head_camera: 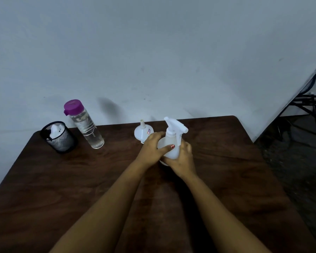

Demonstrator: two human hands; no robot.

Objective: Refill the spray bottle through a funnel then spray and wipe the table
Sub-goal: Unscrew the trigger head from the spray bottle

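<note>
A white spray bottle [172, 141] stands upright near the middle of the dark wooden table [80, 179], its trigger head still on top. My left hand [152, 148] wraps its left side, thumb across the front. My right hand [182, 161] grips its lower right side. Just behind my left hand a white funnel [142, 132] rests upside down, spout up. A clear water bottle with a purple cap [84, 125] stands at the back left, filled with clear liquid.
A black mesh cup [59, 138] holding white cloth or tissue stands at the table's back left corner. A pale wall rises behind the table. Dark floor and black stand legs [306, 106] lie beyond the right edge.
</note>
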